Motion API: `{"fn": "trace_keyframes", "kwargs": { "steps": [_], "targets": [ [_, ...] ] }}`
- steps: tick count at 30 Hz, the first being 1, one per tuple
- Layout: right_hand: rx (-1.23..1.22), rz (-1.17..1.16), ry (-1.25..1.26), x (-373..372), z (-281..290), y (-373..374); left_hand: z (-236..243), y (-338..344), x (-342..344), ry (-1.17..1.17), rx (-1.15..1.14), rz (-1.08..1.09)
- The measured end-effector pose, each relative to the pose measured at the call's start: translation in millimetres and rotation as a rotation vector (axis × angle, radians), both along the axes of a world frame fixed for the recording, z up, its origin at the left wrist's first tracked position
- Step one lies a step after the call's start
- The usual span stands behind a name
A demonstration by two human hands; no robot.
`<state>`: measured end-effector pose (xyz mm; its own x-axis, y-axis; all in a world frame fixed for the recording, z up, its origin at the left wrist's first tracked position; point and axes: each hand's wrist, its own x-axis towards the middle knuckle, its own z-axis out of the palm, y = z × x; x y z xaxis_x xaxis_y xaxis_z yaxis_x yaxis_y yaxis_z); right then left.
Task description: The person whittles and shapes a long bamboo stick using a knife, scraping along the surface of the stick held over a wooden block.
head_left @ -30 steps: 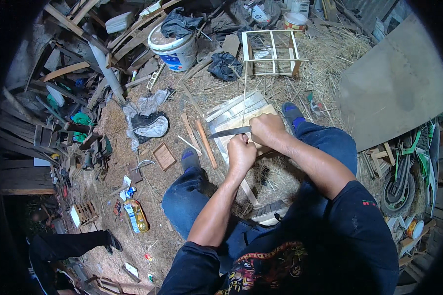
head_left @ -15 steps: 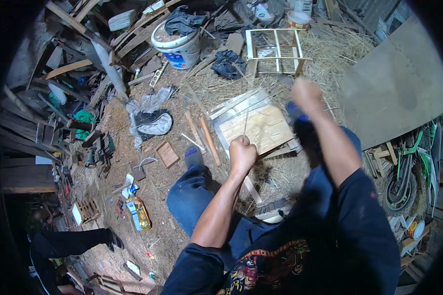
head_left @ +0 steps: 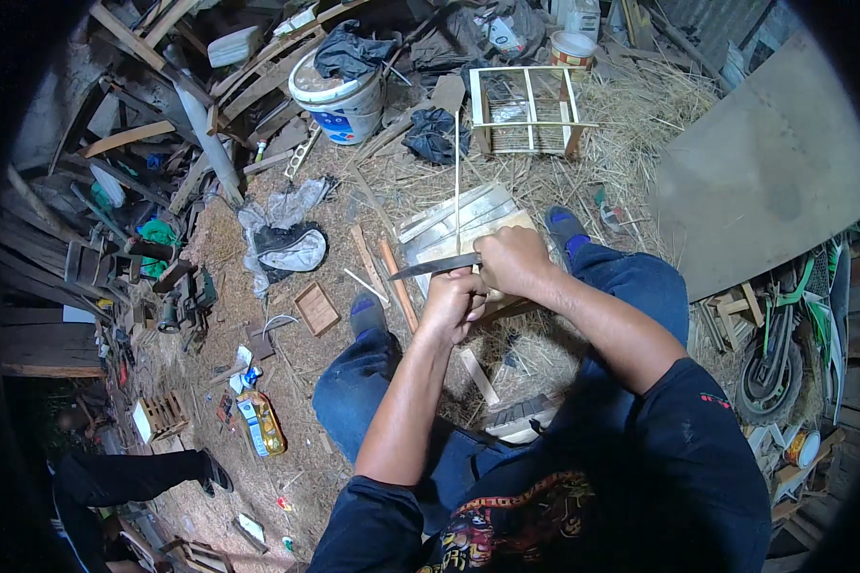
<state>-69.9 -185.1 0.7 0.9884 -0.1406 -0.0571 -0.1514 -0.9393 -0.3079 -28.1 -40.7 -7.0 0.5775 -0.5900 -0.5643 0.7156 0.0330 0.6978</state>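
My left hand point(head_left: 454, 304) is closed round the lower end of a thin pale wooden stick point(head_left: 458, 172), which points away from me over the boards. In my right hand point(head_left: 516, 260) is a knife point(head_left: 435, 266), its dark blade lying across the stick just above my left fist and pointing left. Both hands are close together above a wooden board point(head_left: 511, 222) between my legs. The knife's handle is hidden in my right fist.
A slatted wooden frame point(head_left: 522, 107) stands ahead on straw. To the left lie a small wooden tray point(head_left: 316, 308), an orange stick point(head_left: 398, 285) and a yellow bottle point(head_left: 260, 423). A white bucket point(head_left: 337, 98) is farther off; another person's leg point(head_left: 153, 475) shows lower left.
My right hand has swung down and left from beyond the board, bringing the knife against the stick beside my left hand. My left hand has moved slightly down and left; the stick stands more upright.
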Motion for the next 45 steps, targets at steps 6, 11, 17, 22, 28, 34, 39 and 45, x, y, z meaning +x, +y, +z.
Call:
{"fn": "trace_keyframes", "kwargs": {
  "steps": [6, 11, 17, 22, 28, 34, 39, 45],
  "targets": [
    [0.016, -0.052, 0.145, 8, -5, -5, -10, 0, 3, 0.010, -0.025, -0.049],
    [0.008, -0.074, 0.184, 9, -14, -16, -19, -2, 3, 0.043, -0.034, -0.090],
    [-0.137, -0.497, -0.021, 13, -29, -97, -23, 1, -2, -0.013, 0.004, -0.039],
    [-0.039, -0.207, 0.100, 0, 15, -28, -30, 16, 8, -0.318, 0.215, 0.074],
    [0.012, -0.046, 0.045, 5, -6, 1, -46, 2, -2, -0.973, 0.586, -0.073],
    [0.029, -0.051, 0.062, 10, -6, -1, -25, -7, -13, -1.016, 0.650, -0.080],
    [0.010, -0.033, 0.039, 8, -10, -1, -20, -8, -16, -1.100, 0.711, -0.096],
    [0.000, -0.026, 0.014, 6, -12, -2, -27, -8, -12, -1.021, 0.584, -0.088]
  ]
}}
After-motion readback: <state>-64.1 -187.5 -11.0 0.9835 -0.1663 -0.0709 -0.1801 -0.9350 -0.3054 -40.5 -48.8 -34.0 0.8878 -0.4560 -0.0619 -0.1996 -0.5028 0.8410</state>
